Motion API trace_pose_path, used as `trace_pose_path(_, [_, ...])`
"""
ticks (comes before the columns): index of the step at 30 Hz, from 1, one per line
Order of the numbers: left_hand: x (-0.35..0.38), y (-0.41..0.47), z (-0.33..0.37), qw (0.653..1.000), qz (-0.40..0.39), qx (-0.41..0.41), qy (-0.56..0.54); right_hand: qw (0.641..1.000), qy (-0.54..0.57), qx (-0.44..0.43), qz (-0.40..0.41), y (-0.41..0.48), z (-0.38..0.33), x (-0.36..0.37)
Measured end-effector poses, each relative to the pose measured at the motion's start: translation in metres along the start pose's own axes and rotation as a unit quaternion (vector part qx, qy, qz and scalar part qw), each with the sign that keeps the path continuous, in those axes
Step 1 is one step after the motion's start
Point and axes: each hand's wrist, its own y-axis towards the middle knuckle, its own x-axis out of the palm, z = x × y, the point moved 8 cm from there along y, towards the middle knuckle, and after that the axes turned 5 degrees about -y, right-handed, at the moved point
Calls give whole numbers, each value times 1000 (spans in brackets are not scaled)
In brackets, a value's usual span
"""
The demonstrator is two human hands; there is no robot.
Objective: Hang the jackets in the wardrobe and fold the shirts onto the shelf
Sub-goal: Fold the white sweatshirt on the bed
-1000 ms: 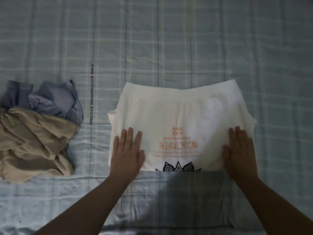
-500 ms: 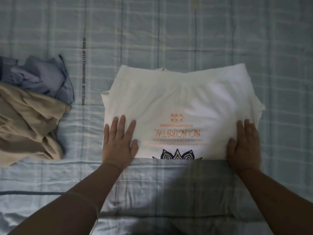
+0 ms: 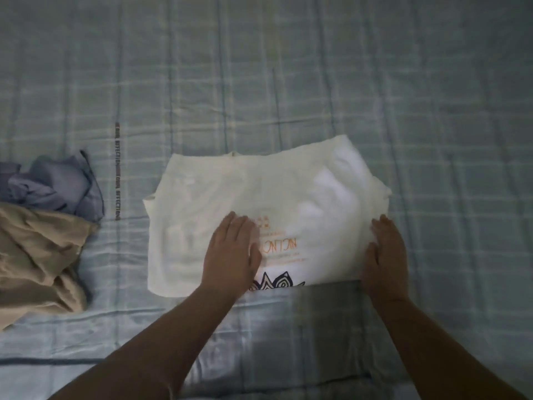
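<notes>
The white shirt lies on the bed, folded into a broad rectangle with its sleeves tucked under. Its orange print reads upside down to me and a dark motif sits at the near edge. I have the left hand flat on the cloth near the middle, fingers straight and together, partly covering the print. The right hand is also flat and unclenched, pressing the near right corner with its outer edge over the shirt's side. Neither hand grasps anything.

I judge this to be the fold step, with the shirt halfway to a shelf-sized bundle. The next move, as I read it, calls for taking one side and bringing it across the middle. The other palm should pin the cloth so the layers beneath do not slide. The fabric looks thin and limp, so I would lift it slowly.

I count one white shirt and two hands. To the left, well apart from the shirt, sits a heap of two crumpled garments. A beige garment is nearer me, and a blue-grey garment touches it on the far side. All of it rests on one checked bedsheet. I see no wardrobe, shelf, hanger or jacket in this view.
</notes>
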Motion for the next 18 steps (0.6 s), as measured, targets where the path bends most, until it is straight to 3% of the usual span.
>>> trace_pose_path(3, [16, 36, 68, 997, -7, 68, -34, 993, 53, 93, 46, -2, 13, -9])
trace_pose_path(5, [25, 62, 108, 996, -3, 82, -43, 993, 60, 99, 36, -7, 13, -10])
trace_pose_path(9, [53, 117, 164, 996, -11, 85, -4, 998, -61, 4, -17, -21, 5, 1])
trace_pose_path(12, [89, 154, 174, 992, -80, 51, 85, 984, -150, -43, -82, -35, 19, 23])
trace_pose_path(15, [129, 173, 172, 980, -162, 45, 107, 981, -156, -50, -103, -37, 35, 33])
trace_pose_path(18, [147, 177, 169, 972, -181, 46, 141, 983, -135, -45, -112, -33, 38, 35])
